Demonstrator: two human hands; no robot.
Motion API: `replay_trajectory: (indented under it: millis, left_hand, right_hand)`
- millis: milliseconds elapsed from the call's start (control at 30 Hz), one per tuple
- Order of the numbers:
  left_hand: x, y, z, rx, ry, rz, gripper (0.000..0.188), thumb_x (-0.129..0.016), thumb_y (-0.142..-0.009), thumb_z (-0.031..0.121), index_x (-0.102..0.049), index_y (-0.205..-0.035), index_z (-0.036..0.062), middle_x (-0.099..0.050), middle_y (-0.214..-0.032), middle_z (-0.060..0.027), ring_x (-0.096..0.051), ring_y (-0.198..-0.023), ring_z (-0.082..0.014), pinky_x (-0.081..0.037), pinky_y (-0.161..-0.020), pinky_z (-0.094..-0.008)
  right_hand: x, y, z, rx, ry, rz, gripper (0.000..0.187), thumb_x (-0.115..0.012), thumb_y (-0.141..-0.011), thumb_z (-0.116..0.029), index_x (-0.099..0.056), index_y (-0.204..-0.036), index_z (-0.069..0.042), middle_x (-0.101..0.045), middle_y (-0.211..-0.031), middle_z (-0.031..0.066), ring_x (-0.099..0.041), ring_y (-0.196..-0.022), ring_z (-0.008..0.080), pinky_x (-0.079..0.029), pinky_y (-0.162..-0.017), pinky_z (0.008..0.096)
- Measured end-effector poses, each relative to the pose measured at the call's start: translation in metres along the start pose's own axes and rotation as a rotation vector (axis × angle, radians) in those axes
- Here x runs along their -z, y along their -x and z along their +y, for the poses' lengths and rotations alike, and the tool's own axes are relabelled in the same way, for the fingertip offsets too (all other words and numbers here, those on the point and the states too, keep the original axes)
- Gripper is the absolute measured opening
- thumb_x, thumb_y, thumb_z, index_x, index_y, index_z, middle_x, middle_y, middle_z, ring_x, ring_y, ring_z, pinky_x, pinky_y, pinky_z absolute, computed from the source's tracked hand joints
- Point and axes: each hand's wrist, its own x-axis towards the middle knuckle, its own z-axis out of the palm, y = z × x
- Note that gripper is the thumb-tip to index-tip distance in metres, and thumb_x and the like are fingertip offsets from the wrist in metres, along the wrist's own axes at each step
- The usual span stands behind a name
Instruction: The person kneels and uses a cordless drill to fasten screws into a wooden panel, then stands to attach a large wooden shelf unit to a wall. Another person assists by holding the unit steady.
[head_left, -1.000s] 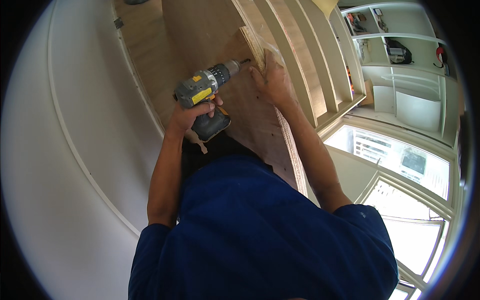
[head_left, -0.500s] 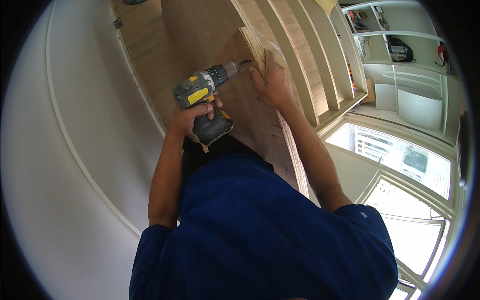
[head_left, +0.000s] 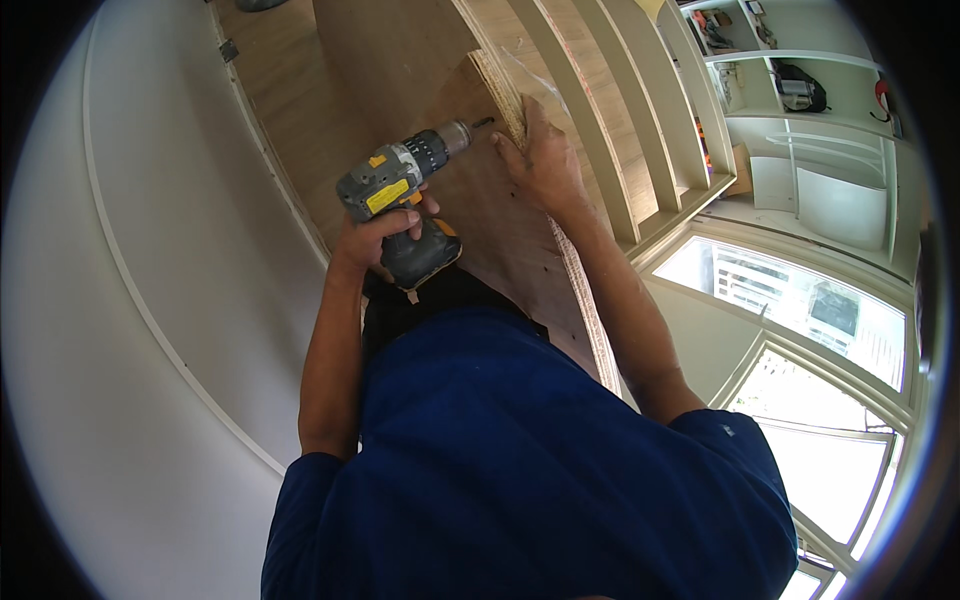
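A grey and black cordless drill point(head_left: 400, 180) with yellow marks is in my left hand point(head_left: 368, 236). My fingers wrap round its handle, above the battery. Its dark bit points up and right toward a plywood piece point(head_left: 497, 92) with a pale layered edge, and the tip stays apart from that edge. On the right, my right hand point(head_left: 552, 168) grips the plywood piece by its edge, the thumb on the near side. Some of its fingers are hidden behind the edge. Below both hands lies a large brown plywood panel point(head_left: 500, 240), partly covered by my body.
A pale slatted wooden frame point(head_left: 640, 110) stands just right of my right hand. Farther right are white shelves point(head_left: 840, 95) holding several items, and a window point(head_left: 790, 300). A long white panel point(head_left: 190, 260) runs along my left. Wooden floor point(head_left: 272, 90) shows at the far left.
The drill and my left hand have shifted slightly left. My right hand keeps its grip on the plywood piece, and the whole view has moved a little.
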Motion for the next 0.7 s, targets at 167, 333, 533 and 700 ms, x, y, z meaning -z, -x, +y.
replay_trajectory:
  millis: [167,333,533,700]
  left_hand:
    - [-0.002,0.0,0.0,0.0,0.021,0.002,0.048,-0.07,-0.08,0.002,-0.065,-0.127,-0.0009,-0.069,-0.113,-0.0141,-0.069,-0.082,-0.0224,-0.057,-0.069,-0.0335]
    - [-0.003,-0.001,-0.001,-0.015,0.049,0.007,0.046,-0.07,-0.081,0.002,-0.065,-0.126,-0.0002,-0.071,-0.109,-0.0144,-0.068,-0.08,-0.0205,-0.056,-0.07,-0.033]
    - [0.017,-0.008,0.021,0.042,-0.213,-0.075,0.042,-0.072,-0.085,0.0,-0.067,-0.127,0.0019,-0.076,-0.104,-0.0125,-0.068,-0.088,-0.0161,-0.056,-0.074,-0.0317]
    - [0.02,-0.016,0.041,0.068,-0.306,-0.072,0.04,-0.072,-0.087,0.0,-0.068,-0.127,0.0019,-0.076,-0.109,-0.0137,-0.068,-0.092,-0.0153,-0.056,-0.075,-0.0301]
  right_hand:
    - [0.0,0.0,-0.001,0.072,0.022,0.044,0.061,-0.074,-0.095,-0.025,-0.043,-0.139,0.005,-0.07,-0.093,0.0333,-0.07,-0.091,0.0531,-0.056,-0.077,0.0585]
    - [0.001,0.0,-0.001,0.065,0.033,0.034,0.062,-0.074,-0.095,-0.025,-0.044,-0.138,0.006,-0.07,-0.092,0.0334,-0.07,-0.09,0.0532,-0.056,-0.076,0.0587]
    - [-0.001,-0.001,0.0,0.122,0.053,0.07,0.062,-0.074,-0.095,-0.025,-0.042,-0.139,0.005,-0.07,-0.091,0.0337,-0.07,-0.089,0.0534,-0.056,-0.076,0.0589]
    - [-0.007,0.0,0.008,0.147,0.1,0.074,0.064,-0.073,-0.096,-0.027,-0.04,-0.14,0.006,-0.07,-0.091,0.0337,-0.07,-0.087,0.0529,-0.057,-0.076,0.0589]
